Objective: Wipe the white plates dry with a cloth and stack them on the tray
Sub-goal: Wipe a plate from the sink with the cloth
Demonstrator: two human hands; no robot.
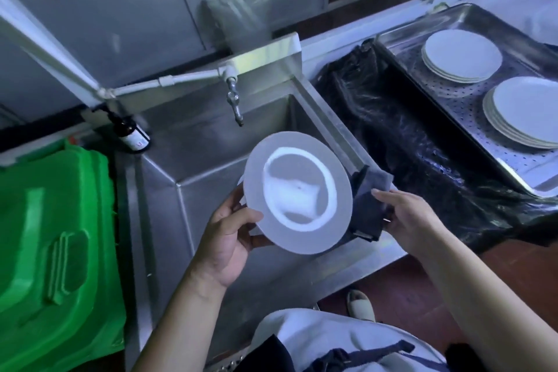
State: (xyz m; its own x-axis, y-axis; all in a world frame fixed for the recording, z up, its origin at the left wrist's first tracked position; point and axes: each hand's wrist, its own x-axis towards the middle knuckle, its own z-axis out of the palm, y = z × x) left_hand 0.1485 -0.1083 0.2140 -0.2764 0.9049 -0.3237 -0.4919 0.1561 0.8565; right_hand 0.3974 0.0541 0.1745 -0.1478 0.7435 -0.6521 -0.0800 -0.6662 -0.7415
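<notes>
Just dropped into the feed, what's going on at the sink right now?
A person holds a white plate over the steel sink, the left hand gripping its lower rim. The right hand holds a dark cloth against the plate's right edge. On the perforated tray to the right, two stacks of plates already sit. This plate has not yet joined them.

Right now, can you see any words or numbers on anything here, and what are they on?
None can be read.
Dark bottle by the sink: its label has a small red mark, too blurred to read.
Green bin: raised shapes on the lid, no letters I can make out.
White plate, dark cloth, metal tray: no writing visible.
</notes>
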